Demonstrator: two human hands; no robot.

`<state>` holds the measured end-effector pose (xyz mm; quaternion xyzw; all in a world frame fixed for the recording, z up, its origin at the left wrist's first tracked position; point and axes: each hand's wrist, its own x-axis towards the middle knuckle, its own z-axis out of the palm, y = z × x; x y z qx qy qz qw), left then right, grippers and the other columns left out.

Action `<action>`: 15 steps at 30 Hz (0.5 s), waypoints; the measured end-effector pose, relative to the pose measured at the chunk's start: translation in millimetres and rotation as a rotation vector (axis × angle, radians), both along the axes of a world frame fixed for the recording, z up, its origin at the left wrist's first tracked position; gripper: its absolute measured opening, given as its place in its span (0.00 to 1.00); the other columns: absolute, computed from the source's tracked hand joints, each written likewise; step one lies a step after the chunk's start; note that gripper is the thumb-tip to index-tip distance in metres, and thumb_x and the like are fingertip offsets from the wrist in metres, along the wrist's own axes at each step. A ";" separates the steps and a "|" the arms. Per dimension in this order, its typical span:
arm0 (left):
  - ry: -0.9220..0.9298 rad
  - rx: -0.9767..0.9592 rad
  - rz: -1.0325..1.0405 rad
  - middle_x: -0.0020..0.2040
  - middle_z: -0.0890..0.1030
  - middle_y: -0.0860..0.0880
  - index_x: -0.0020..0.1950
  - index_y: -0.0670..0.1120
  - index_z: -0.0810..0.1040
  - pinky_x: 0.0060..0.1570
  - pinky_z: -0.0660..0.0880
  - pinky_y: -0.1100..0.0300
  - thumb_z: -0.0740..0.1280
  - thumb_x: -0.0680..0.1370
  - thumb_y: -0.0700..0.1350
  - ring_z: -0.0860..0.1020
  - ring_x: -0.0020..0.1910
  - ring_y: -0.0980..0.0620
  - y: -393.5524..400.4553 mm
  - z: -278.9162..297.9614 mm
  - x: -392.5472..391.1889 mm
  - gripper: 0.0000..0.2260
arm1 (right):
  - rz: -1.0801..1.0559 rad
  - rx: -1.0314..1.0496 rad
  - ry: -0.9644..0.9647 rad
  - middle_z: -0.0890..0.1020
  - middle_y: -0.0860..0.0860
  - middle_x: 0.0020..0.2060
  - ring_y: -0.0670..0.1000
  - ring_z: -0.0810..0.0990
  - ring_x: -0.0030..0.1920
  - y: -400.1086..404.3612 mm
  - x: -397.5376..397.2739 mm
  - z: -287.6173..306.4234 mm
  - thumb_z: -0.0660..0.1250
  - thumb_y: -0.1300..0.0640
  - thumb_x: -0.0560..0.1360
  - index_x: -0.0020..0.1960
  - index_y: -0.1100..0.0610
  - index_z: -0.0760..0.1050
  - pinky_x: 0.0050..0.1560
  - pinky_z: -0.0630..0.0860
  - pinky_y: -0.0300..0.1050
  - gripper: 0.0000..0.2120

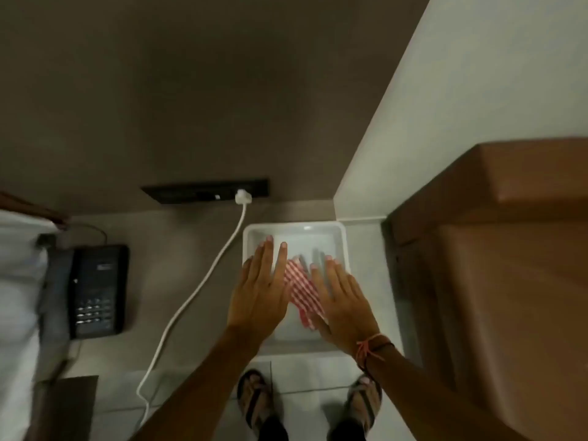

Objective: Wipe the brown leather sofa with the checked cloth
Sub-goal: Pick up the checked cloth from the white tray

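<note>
Both hands are spread flat with fingers straight over a white tray (342, 237) that sits on a grey counter (191, 249) by the wall. The left hand (259, 294) hovers over the tray's left edge, gripping nothing; the right hand (342, 305) (a red string is tied at its wrist) lies over the red-and-white checked cloth (302, 289), which rests crumpled inside the tray between the two hands. Whether the right palm presses the cloth cannot be told. The brown leather sofa (509, 265) stands just to the right of the tray. A black telephone (95, 291) and a white cable (203, 281) lie to the left.
</note>
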<state>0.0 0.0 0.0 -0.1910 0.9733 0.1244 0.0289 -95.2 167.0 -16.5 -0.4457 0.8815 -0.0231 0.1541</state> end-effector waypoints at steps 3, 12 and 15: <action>-0.151 -0.017 -0.067 0.85 0.49 0.37 0.85 0.41 0.49 0.83 0.54 0.43 0.56 0.86 0.49 0.51 0.85 0.38 -2.7 -52.1 -0.1 0.30 | 0.056 0.057 -0.047 0.57 0.62 0.84 0.63 0.59 0.83 -12.4 7.0 -47.5 0.61 0.38 0.80 0.85 0.56 0.56 0.81 0.66 0.63 0.40; -0.353 -0.178 -0.063 0.84 0.44 0.34 0.83 0.35 0.41 0.81 0.38 0.42 0.49 0.88 0.51 0.46 0.84 0.36 -15.9 -113.0 10.4 0.31 | 0.092 -0.155 -0.100 0.66 0.68 0.79 0.68 0.64 0.80 -42.5 -0.3 -115.2 0.65 0.52 0.83 0.80 0.63 0.66 0.80 0.67 0.64 0.29; -0.414 -0.230 -0.082 0.84 0.42 0.35 0.82 0.36 0.35 0.80 0.34 0.42 0.46 0.87 0.54 0.43 0.85 0.37 -15.9 -112.8 9.6 0.33 | 0.045 -0.201 -0.184 0.64 0.67 0.80 0.67 0.62 0.81 -39.6 0.5 -112.9 0.73 0.57 0.79 0.80 0.65 0.65 0.79 0.69 0.65 0.34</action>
